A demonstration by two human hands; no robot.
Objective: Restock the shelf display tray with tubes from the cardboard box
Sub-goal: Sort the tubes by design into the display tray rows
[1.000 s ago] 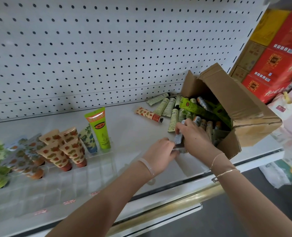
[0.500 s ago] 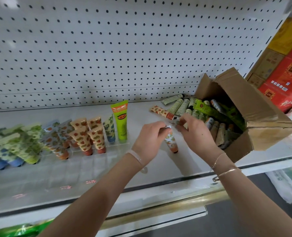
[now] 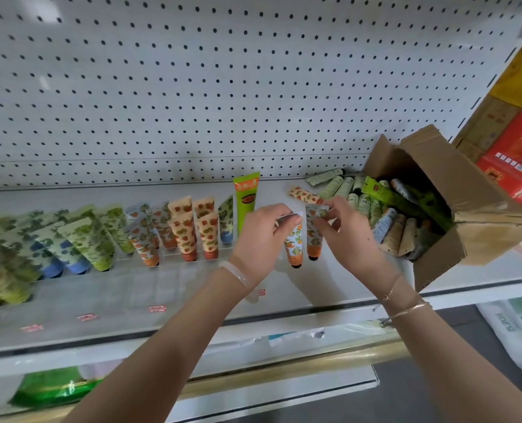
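Note:
My left hand [image 3: 261, 236] pinches the flat top end of an orange-patterned tube [image 3: 294, 244] that hangs cap down above the shelf. Just to its right, my right hand [image 3: 343, 230] pinches the top of a second, similar tube [image 3: 314, 236], also cap down. Both tubes hang side by side between my hands. The open cardboard box [image 3: 473, 221] lies tipped on the shelf at the right, with several tubes spilling out of it. The clear display tray [image 3: 174, 279] at the left holds rows of upright patterned tubes.
A tall green tube [image 3: 246, 198] stands behind my left hand. A loose orange-spotted tube [image 3: 304, 195] lies on the white shelf near the box. Pegboard backs the shelf. Red and yellow cartons [image 3: 519, 132] are stacked at the far right.
Both hands lifted from the shelf beside the box and moved left. Earlier they held tubes close together; now each hand holds its own tube, apart.

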